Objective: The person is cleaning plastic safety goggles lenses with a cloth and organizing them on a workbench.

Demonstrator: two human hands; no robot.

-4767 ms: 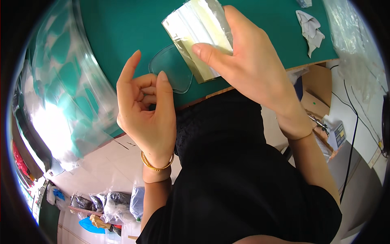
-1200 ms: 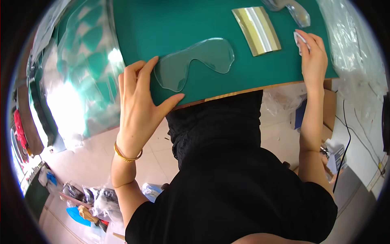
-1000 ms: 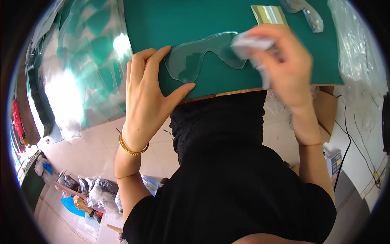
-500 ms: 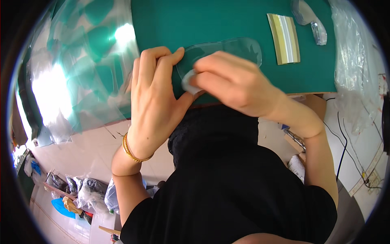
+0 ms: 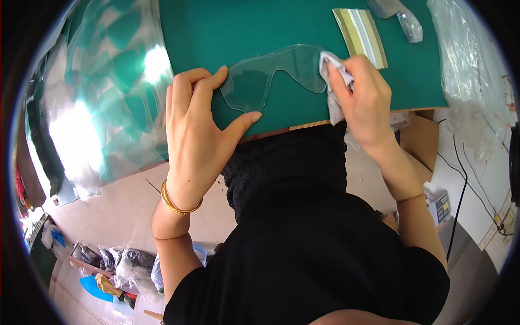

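A clear one-piece goggle lens (image 5: 244, 84) with a nose notch lies on the green tabletop. My left hand (image 5: 197, 119) steadies its left end, index fingertip at the upper left edge and thumb at the lower edge. At the opposite end, my right hand (image 5: 365, 100) pinches a crumpled whitish cloth (image 5: 335, 105) that touches the lens's right tip. Part of the cloth is hidden behind the fingers.
Clear plastic sheeting (image 5: 97, 103) with strong glare covers the table's left side. A yellow-and-silver flat packet (image 5: 360, 38) and a curved clear piece (image 5: 403, 19) lie at the far right. Clear plastic wrap (image 5: 466, 70) hangs over the right edge. Bagged items (image 5: 130, 265) stand below left.
My right hand has moved with the cloth from the lens's left part to its right tip, uncovering the nose notch. The left hand stays at the left end.
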